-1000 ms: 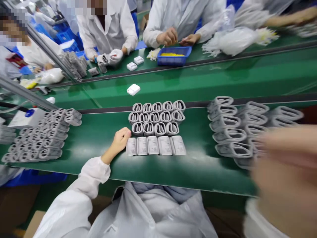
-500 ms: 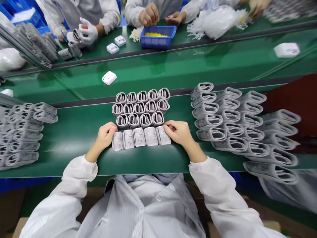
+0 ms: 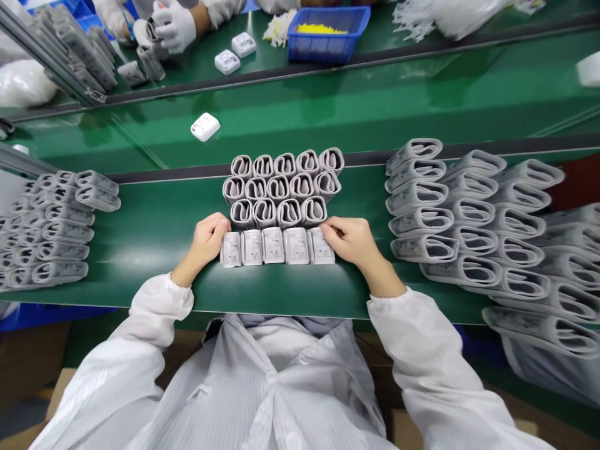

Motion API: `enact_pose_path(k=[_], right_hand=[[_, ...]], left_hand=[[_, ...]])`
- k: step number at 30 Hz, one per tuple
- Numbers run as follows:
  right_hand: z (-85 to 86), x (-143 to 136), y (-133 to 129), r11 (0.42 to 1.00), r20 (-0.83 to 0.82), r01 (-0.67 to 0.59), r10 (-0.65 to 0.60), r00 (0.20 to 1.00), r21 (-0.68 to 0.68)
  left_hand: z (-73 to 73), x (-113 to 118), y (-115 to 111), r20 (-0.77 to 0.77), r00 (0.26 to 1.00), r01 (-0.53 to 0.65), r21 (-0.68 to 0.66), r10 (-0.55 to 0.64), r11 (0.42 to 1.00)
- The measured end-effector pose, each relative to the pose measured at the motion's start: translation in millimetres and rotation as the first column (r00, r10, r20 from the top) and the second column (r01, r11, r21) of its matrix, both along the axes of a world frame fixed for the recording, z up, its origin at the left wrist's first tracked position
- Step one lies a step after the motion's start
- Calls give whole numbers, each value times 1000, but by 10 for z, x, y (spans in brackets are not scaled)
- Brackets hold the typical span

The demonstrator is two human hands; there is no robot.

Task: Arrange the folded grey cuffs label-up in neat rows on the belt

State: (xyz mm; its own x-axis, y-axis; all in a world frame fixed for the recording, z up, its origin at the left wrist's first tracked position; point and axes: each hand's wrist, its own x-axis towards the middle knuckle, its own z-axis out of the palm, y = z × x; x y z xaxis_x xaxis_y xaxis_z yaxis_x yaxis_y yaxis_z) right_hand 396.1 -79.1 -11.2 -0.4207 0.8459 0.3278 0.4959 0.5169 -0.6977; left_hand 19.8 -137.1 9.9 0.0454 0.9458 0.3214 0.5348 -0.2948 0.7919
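The person's left hand (image 3: pixel 209 237) was partly closed, fingers curled and thumb bent inward, its tips set against the left end of a front row of five flat-folded, pale grey fabric pieces with printed faces (image 3: pixel 274 245). The right hand (image 3: pixel 349 240) was likewise partly closed, thumb and forefinger at the upper corner of the last piece on the right end. From where I stood, I could not tell whether either hand pinched the fabric or merely pressed it. The two-sided contact appeared to serve as a pair of end stops, keeping the five pieces edge to edge.

The front row lay on a green work surface (image 3: pixel 154 250), directly before the person's body, presumably for equal reach by both hands. Just beyond the front row were three close-packed rows of grey fabric rolls (image 3: pixel 279 187), their coiled ends exposed; tight packing likely kept them from unrolling.

Well left of the front row was a block of similar grey rolls (image 3: pixel 65 231). To its right were looser columns of flattened grey loops (image 3: pixel 422 222), spaced within arm's reach.

Farther beyond the front row sat a rounded white plastic unit (image 3: pixel 205 127), then a blue plastic tray (image 3: pixel 312 49) containing small yellow pieces (image 3: pixel 321 29), its walls probably preventing scatter. A co-worker's white-gloved hand (image 3: pixel 174 28) was beyond and to the left.
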Motion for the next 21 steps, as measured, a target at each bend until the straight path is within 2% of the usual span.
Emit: enact_pose_path(k=[8,16,21], right_hand=[[-28,15,-7,999,2,53,-52,999,-5],[-10,33,-23,997,28,70,-69,997,-19],[-23,54,-29,997,32,71,-70,997,-29]], left_hand=[[8,0,-16,70,996,61,-9,-60,998],[15,15,-6,18,999,49,-13,-49,999],[17,26,-5,30,997,72,30,-73,997]])
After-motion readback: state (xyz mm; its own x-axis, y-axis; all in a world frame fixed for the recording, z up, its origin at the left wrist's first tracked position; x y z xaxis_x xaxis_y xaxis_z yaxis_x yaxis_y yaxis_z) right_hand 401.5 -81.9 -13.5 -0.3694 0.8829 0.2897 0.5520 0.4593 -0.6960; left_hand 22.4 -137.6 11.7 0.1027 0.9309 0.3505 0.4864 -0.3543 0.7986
